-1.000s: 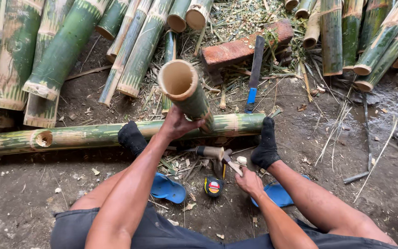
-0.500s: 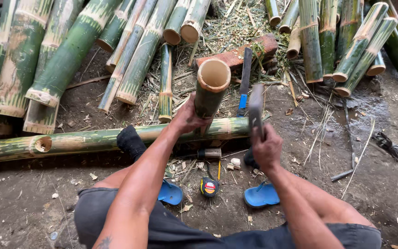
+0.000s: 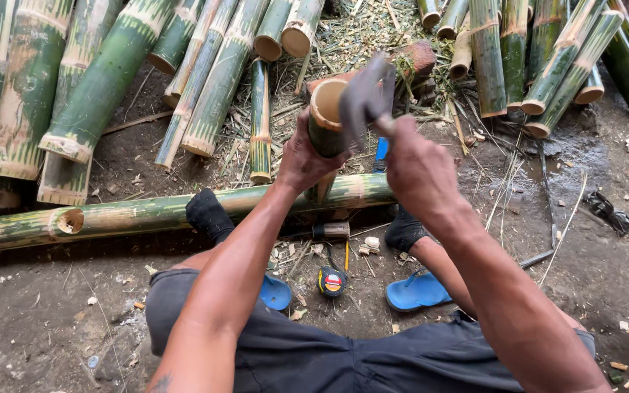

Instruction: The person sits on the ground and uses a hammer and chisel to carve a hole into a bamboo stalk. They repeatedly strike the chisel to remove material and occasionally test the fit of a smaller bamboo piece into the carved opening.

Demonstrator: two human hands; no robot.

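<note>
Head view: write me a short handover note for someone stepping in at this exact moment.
Left hand grips the short bamboo tube upright, its base on the long bamboo pole across the ground.
Right hand holds a chopping blade at the tube's open rim.
No split visible in the tube yet.
Hammer and tape measure lie between the feet.

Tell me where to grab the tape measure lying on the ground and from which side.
Take the tape measure from above, across its two flat sides. It lies alone on the dirt between the blue sandals, its rounded case open on all sides, so the fingers can close around the body.
</note>
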